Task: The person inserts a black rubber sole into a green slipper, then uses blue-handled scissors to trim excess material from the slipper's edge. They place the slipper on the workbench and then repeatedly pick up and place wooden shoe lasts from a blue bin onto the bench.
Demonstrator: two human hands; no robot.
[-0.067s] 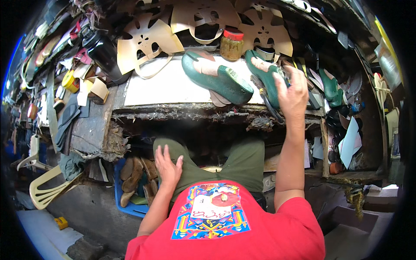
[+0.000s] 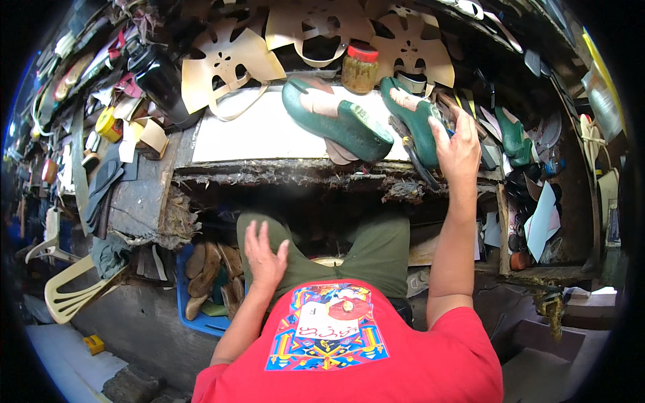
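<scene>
Left hand [image 2: 266,262] loosely spread, empty; right hand [image 2: 460,151] half-curled at rounded green plastic shoe last [image 2: 420,124], hold unclear; full-palm grip likely steadiest.

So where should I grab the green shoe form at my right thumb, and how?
Probably by the thick near end of the green shoe form, coming from the right with your right hand. That end points toward you, and a dark strip lies along its left flank, so the right side looks easier to reach.

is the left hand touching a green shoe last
No, the left hand is at the trouser leg, apart from the green lasts.
</scene>
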